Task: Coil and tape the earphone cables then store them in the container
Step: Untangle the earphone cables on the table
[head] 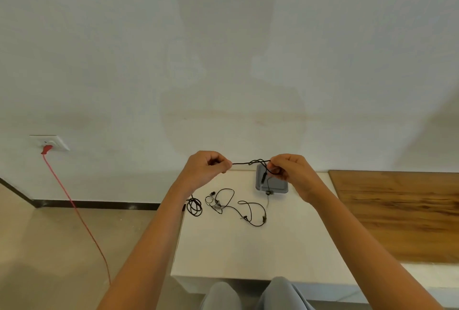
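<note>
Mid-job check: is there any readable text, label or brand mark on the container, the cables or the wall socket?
None readable. The container, held cable, loose cable, coiled cable and socket show no legible marks.

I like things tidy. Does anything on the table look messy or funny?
Yes, a bit. One black earphone cable sprawls in loose, uneven loops on the white table, not coiled. A small black bundle sits right at the table's left edge. Nothing looks broken or spilled.
</note>
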`<action>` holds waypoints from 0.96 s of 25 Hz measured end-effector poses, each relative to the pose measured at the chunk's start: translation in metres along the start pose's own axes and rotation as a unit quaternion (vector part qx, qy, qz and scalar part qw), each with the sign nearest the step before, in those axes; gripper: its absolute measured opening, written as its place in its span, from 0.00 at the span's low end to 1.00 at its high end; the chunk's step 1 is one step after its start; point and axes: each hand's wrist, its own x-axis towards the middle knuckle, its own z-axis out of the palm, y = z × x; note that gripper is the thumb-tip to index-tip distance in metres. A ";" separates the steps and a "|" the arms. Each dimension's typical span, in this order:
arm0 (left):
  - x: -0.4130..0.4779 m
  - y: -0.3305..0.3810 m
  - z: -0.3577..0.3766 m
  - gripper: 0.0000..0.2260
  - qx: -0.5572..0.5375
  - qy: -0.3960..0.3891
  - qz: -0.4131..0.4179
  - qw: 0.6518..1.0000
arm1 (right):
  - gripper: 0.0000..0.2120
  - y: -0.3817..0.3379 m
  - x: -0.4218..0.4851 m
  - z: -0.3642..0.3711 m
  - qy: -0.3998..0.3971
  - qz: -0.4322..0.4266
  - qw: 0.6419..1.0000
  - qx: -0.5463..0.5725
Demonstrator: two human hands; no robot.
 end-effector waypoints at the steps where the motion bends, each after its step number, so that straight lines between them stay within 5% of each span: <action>1: -0.002 0.001 0.000 0.09 0.025 0.005 0.006 1.000 | 0.09 0.000 -0.003 0.000 -0.002 0.000 1.000 -0.021; 7: -0.008 0.010 0.002 0.10 -0.124 -0.007 -0.030 0.992 | 0.06 0.007 -0.006 0.007 -0.019 -0.029 0.982 -0.188; 13: -0.009 0.017 0.015 0.11 -0.089 -0.065 0.005 0.994 | 0.09 0.007 -0.010 0.033 -0.086 -0.077 0.959 -0.258; 18: -0.011 -0.007 -0.003 0.09 0.034 -0.043 0.007 0.998 | 0.10 -0.004 -0.011 0.022 0.054 -0.040 0.996 0.058; 22: -0.012 -0.033 -0.023 0.10 0.019 -0.036 -0.036 0.999 | 0.11 0.011 -0.005 -0.009 0.159 -0.007 0.983 0.092; 24: -0.012 -0.035 -0.022 0.11 -0.001 -0.022 -0.057 0.998 | 0.10 0.026 0.001 -0.016 0.203 0.036 0.978 0.010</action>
